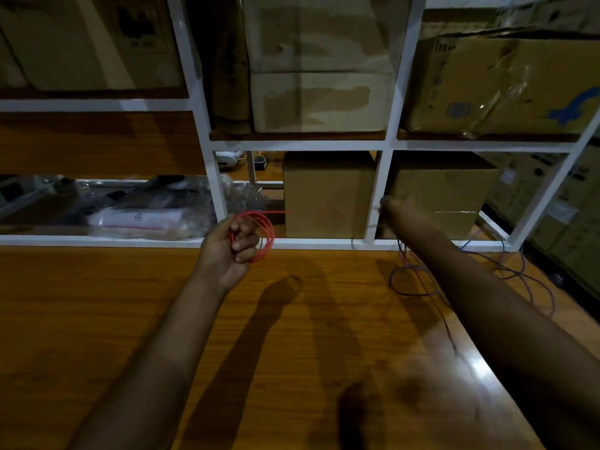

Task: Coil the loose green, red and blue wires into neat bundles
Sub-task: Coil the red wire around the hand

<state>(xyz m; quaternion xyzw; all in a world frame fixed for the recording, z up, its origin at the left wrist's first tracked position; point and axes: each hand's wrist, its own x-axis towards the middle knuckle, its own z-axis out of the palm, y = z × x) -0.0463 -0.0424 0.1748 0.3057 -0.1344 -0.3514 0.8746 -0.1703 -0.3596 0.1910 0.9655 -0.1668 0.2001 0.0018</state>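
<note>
left hand [235, 243]: its fingers [244, 246] are curled tight round the red wire coil [259, 235]; the thumb presses on top; the round loops stick out past the fingers to the right
red wire tail [276, 212]: one thin red line leaves the top of the coil and runs right toward the right hand; it fades into a blur past the brown box [328, 196]
right hand [394, 206]: stretched far out and blurry; I cannot tell how far its fingers are open or if they hold the red line
blue wires [506, 271]: loose loops on the counter [130, 319], under and beside the right arm; some parts hide behind the arm
shelf [380, 190]: white bars just behind both hands; boxes sit inside it; a clear plastic bag [149, 219] lies left of the left fingers
dark spots: the room is dim; I can find no green wire
</note>
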